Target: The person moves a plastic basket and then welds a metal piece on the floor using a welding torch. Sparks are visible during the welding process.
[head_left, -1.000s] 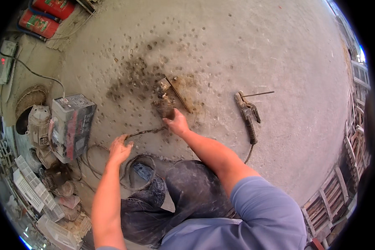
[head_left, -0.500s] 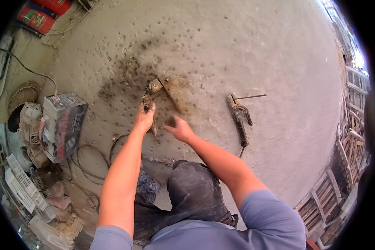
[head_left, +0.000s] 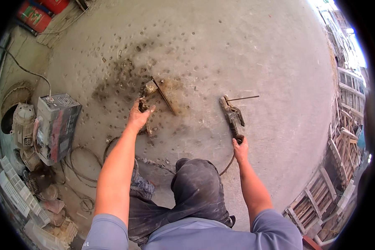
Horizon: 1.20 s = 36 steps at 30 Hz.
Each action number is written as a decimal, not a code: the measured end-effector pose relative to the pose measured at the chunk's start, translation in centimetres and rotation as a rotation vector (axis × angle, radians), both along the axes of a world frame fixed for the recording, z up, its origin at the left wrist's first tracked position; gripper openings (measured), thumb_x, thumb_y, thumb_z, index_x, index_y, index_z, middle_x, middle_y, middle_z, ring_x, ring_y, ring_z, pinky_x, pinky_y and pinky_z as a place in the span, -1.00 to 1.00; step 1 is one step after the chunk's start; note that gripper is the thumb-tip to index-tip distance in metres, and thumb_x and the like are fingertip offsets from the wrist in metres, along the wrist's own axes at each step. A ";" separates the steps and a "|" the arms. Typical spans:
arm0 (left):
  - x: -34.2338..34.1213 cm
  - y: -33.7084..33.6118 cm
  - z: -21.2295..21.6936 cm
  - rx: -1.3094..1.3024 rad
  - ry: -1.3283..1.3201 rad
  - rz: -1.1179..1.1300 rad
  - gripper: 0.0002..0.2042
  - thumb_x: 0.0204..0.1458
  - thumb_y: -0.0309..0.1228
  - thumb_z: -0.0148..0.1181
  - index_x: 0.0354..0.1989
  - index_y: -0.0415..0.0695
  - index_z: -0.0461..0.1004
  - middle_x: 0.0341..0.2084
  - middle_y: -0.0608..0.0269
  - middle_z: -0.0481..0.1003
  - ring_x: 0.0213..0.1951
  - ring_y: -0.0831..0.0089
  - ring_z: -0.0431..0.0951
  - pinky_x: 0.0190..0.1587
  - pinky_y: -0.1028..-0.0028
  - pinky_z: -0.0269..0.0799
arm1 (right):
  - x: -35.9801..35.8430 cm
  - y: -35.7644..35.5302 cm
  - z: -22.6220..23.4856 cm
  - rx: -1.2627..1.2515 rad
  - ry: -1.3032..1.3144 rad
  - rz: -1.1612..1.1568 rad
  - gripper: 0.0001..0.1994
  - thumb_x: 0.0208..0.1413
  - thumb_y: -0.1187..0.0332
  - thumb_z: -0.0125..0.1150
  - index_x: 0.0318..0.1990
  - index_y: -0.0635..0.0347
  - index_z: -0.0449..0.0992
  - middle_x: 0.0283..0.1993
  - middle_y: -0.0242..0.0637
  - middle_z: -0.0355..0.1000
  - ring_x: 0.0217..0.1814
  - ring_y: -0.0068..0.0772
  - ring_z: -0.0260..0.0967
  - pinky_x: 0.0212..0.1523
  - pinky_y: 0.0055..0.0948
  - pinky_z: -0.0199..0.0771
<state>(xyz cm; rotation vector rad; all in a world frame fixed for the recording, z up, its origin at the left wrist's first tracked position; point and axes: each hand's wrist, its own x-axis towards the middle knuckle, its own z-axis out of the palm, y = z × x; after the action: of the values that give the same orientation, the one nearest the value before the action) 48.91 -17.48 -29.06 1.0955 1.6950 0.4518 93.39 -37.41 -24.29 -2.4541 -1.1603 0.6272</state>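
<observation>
My right hand (head_left: 240,151) is closed round the lower end of the dark handle of a welding electrode holder (head_left: 231,114), which lies on the concrete floor. A thin electrode rod (head_left: 243,98) sticks out of its jaws to the right. To the left, my left hand (head_left: 138,116) grips a dirty, rusty clamp-like metal piece (head_left: 143,103), its thumb pointing right. My fingers hide part of that piece. Just beyond it, a flat rusty metal bar (head_left: 164,96) slants across a smaller block-like piece (head_left: 150,87). A cable (head_left: 228,163) runs from the holder toward my knee.
A boxy welding machine (head_left: 58,127) stands at the left beside a grey motor (head_left: 24,125), with coiled cable (head_left: 82,166) near it. White plastic grilles (head_left: 21,187) lie lower left. Red containers (head_left: 35,18) are at the far left. Wooden frames (head_left: 314,200) line the right side.
My right hand has moved right, away from the rusty pieces, and taken hold of the electrode holder's handle. My left hand stays at the rusty piece, its thumb now farther out.
</observation>
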 end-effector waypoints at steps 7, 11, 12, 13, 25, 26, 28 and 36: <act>2.9 0.4 3.6 -0.005 0.493 -0.169 -0.12 -0.13 0.06 0.41 0.28 -0.28 0.23 0.17 -0.12 0.33 0.19 0.00 0.39 0.21 0.15 0.35 | 1.8 1.6 -0.8 -0.056 -0.092 -0.005 -0.52 0.10 0.20 0.33 0.10 0.29 0.42 0.05 0.05 0.46 0.00 -0.05 0.50 0.04 -0.23 0.47; 3.5 0.2 3.5 0.000 0.562 -0.157 -0.13 -0.13 -0.05 0.45 0.29 -0.26 0.17 0.17 -0.11 0.30 0.18 0.02 0.37 0.20 0.13 0.35 | 0.6 2.9 -1.1 -0.146 -0.163 0.058 -0.42 0.06 0.19 0.35 0.18 0.28 0.34 0.13 0.07 0.40 0.18 0.06 0.35 0.18 -0.13 0.35; 3.6 0.0 2.9 0.042 0.594 -0.135 -0.15 -0.13 -0.11 0.47 0.28 -0.25 0.16 0.15 -0.11 0.31 0.17 0.01 0.38 0.19 0.13 0.35 | 0.5 3.3 -1.3 -0.169 -0.196 0.093 -0.39 0.05 0.18 0.35 0.20 0.27 0.31 0.15 0.08 0.38 0.20 0.09 0.33 0.20 -0.12 0.34; 3.2 -0.6 1.8 0.094 0.532 -0.135 -0.15 -0.12 -0.14 0.47 0.29 -0.24 0.14 0.16 -0.11 0.32 0.18 0.00 0.37 0.20 0.13 0.35 | 0.3 3.5 -1.4 -0.194 -0.229 0.130 -0.36 0.04 0.16 0.36 0.22 0.27 0.29 0.17 0.09 0.36 0.22 0.12 0.31 0.21 -0.12 0.33; 0.1 -1.0 -4.2 0.141 0.058 0.024 -0.33 -0.01 -0.27 0.35 0.29 -0.10 0.22 0.09 -0.10 0.46 0.13 0.00 0.46 0.16 0.24 0.37 | 0.7 6.3 -3.0 -0.424 -0.213 0.079 -0.40 0.07 0.17 0.30 0.18 0.28 0.24 0.18 0.24 0.27 0.23 0.27 0.29 0.19 0.00 0.37; 0.0 -0.8 -4.2 0.136 0.086 0.003 -0.36 0.00 -0.29 0.31 0.28 -0.13 0.23 0.09 -0.12 0.45 0.13 -0.01 0.46 0.14 0.25 0.39 | 0.8 6.3 -3.1 -0.415 -0.223 0.083 -0.42 0.07 0.18 0.30 0.16 0.28 0.23 0.16 0.25 0.28 0.21 0.29 0.30 0.18 0.01 0.37; -0.8 -0.6 -5.1 0.203 0.142 -0.043 -0.41 0.00 -0.35 0.21 0.26 -0.16 0.27 0.06 -0.14 0.47 0.10 -0.04 0.48 0.10 0.25 0.41 | 0.8 6.5 -3.5 -0.393 -0.240 0.093 -0.45 0.07 0.21 0.30 0.12 0.27 0.22 0.12 0.26 0.29 0.17 0.32 0.31 0.17 0.03 0.38; -3.2 1.6 -2.2 0.134 0.241 -0.310 -0.34 -0.08 -0.54 0.05 0.33 -0.13 0.25 0.11 -0.10 0.45 0.12 -0.02 0.46 0.15 0.23 0.41 | 0.9 6.2 -4.5 -0.370 -0.284 0.123 -0.49 0.05 0.26 0.31 0.03 0.26 0.17 0.04 0.32 0.27 0.10 0.39 0.28 0.12 0.08 0.36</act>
<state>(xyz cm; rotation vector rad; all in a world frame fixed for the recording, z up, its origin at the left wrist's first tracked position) 45.75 -15.86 -31.21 1.5337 1.6783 0.2451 94.30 -31.24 -28.84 -2.8737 -1.4205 0.5850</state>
